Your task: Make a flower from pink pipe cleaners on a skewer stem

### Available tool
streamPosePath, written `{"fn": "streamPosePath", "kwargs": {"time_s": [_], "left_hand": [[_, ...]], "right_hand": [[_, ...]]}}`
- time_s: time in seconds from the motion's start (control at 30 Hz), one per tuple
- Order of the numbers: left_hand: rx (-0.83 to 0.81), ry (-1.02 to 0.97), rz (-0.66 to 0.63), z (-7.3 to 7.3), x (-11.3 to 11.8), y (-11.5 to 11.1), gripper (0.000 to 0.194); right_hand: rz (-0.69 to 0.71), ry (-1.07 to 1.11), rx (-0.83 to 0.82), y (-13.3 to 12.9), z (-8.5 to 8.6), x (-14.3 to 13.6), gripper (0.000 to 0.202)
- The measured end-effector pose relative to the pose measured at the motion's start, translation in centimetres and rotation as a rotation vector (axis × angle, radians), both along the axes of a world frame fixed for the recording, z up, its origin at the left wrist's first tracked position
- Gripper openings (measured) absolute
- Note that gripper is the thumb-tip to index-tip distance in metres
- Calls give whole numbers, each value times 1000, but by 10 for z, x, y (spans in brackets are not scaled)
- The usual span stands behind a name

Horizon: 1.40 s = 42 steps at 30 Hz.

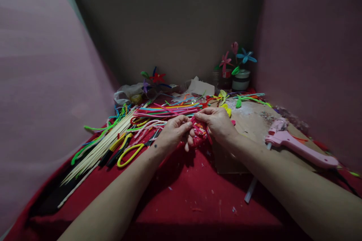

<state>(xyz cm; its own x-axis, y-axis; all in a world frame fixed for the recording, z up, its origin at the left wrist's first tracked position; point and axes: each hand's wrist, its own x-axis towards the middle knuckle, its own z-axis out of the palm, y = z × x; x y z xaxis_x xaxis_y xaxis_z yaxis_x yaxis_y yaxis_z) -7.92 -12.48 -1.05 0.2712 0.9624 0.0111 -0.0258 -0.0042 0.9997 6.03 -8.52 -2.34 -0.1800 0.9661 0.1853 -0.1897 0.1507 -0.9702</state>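
Note:
Over the middle of the table, my left hand point(178, 131) and my right hand point(216, 120) meet fingertip to fingertip. Between them is a pink pipe cleaner point(193, 120), pinched by both hands; one end hangs down beside the right fingers. Its exact shape is partly hidden by the fingers. Just behind my hands lies a bundle of coloured pipe cleaners point(166, 111). Scissors with yellow handles point(131, 155) and pliers with yellow and black grips point(113, 148) rest left of my left hand.
A red cloth point(192, 192) covers the table. Thin wooden sticks point(104, 145) lie at left. On a cardboard sheet point(234, 158) at right sits a pink glue gun point(302, 148) with a glue stick. Pipe-cleaner flowers point(246, 56) stand in a jar point(241, 80) at the back.

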Motion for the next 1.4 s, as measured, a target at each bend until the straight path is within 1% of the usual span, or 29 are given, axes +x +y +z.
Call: {"fn": "streamPosePath", "kwargs": {"time_s": [0.13, 0.23, 0.4, 0.47, 0.53, 0.63, 0.7, 0.77, 0.83, 0.9, 0.97, 1.13, 1.27, 1.4], "left_hand": [[0, 41, 22, 0, 2, -1, 13], [3, 13, 0, 0, 1, 0, 12], [-38, -26, -58, 2, -3, 1, 15], [-30, -27, -58, 3, -4, 1, 16], [-12, -27, -27, 3, -5, 2, 15], [24, -13, 59, 1, -7, 5, 14], [62, 29, 136, 1, -8, 6, 14], [92, 84, 183, 1, -8, 7, 14], [92, 120, 167, 3, -8, 7, 14], [79, 125, 135, 6, -9, 6, 13], [71, 134, 124, 10, -9, 5, 11], [52, 183, 106, 16, -9, 3, 10], [71, 206, 95, 17, -6, 0, 12], [68, 207, 91, 13, -6, 0, 11]], "right_hand": [[35, -92, 43, 0, 2, 2, 18], [44, -83, 39, 2, 3, 2, 18], [61, -54, 29, 2, 3, 2, 23], [39, -61, 33, 1, 3, 0, 24], [44, -61, 24, -1, 4, 0, 25], [138, -102, -21, -2, 6, 0, 25], [190, -186, -62, -3, 8, 0, 21], [237, -262, -101, -4, 9, 1, 19], [301, -257, -121, -5, 8, 1, 18], [348, -159, -116, -6, 7, 0, 18], [327, -31, -103, -6, 5, -1, 18], [177, 198, -66, -6, 5, -4, 20], [96, 221, 1, -6, 5, -6, 19], [88, 199, 18, -8, 6, -6, 18]]}}
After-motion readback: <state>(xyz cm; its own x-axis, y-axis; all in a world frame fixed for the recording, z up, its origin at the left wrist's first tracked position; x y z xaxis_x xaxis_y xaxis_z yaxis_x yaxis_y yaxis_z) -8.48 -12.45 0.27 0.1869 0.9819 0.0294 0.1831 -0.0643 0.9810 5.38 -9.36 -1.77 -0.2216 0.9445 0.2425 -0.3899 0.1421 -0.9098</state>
